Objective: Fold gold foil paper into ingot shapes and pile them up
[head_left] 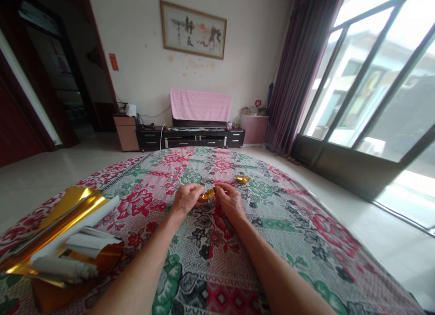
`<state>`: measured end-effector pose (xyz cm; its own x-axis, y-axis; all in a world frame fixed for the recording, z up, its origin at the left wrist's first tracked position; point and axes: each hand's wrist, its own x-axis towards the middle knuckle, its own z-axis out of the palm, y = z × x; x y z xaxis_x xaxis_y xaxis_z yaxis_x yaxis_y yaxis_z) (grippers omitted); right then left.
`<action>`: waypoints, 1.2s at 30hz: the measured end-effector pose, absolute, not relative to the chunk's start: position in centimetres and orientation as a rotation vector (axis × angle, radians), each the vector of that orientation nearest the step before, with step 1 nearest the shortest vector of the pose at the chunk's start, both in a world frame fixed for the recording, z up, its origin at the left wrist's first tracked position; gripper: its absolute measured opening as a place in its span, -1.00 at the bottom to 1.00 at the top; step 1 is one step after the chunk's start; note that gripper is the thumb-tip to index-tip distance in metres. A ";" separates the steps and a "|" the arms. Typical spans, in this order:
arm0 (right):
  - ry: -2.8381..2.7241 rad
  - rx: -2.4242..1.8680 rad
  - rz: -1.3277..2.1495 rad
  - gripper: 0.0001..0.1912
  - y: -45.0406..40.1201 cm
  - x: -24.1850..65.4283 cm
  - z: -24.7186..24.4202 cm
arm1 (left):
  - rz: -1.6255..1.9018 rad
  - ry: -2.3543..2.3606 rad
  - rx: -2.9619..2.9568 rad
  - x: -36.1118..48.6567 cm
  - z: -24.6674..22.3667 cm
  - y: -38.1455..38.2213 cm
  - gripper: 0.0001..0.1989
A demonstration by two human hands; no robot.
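Between my two hands is a small folded piece of gold foil paper point(209, 194), held just above the patterned cloth. My left hand point(186, 199) pinches its left end with thumb and fingers. At the right end, my right hand point(230, 199) has closed its fingertips on the same piece. A finished-looking gold foil shape, like a small ingot point(242, 180), lies on the cloth just beyond my right hand. Off to the left lie shiny gold foil sheets point(75, 210), partly rolled, with white paper pieces point(91, 242) on top of them.
A floral cloth point(220, 269) covers the round-edged surface under my arms. Beyond it stands a low black cabinet point(185, 140) with a pink cloth point(200, 104) draped over a screen. Purple curtains point(292, 75) and a glazed door point(374, 88) are on the right.
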<state>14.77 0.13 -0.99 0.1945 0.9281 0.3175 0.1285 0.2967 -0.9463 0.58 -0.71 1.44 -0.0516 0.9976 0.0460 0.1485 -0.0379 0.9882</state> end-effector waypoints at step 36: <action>-1.397 -1.282 0.678 -0.73 -0.2 14.6 -0.7 | 1.297 1.457 1.399 1.0 0.2 0.2 -0.81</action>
<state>14.58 -0.23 -0.66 0.1507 0.9351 0.3207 0.3269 0.2590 -0.9089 1.02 0.18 0.22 -0.1470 0.9796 0.1373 0.2498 -0.0976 0.9634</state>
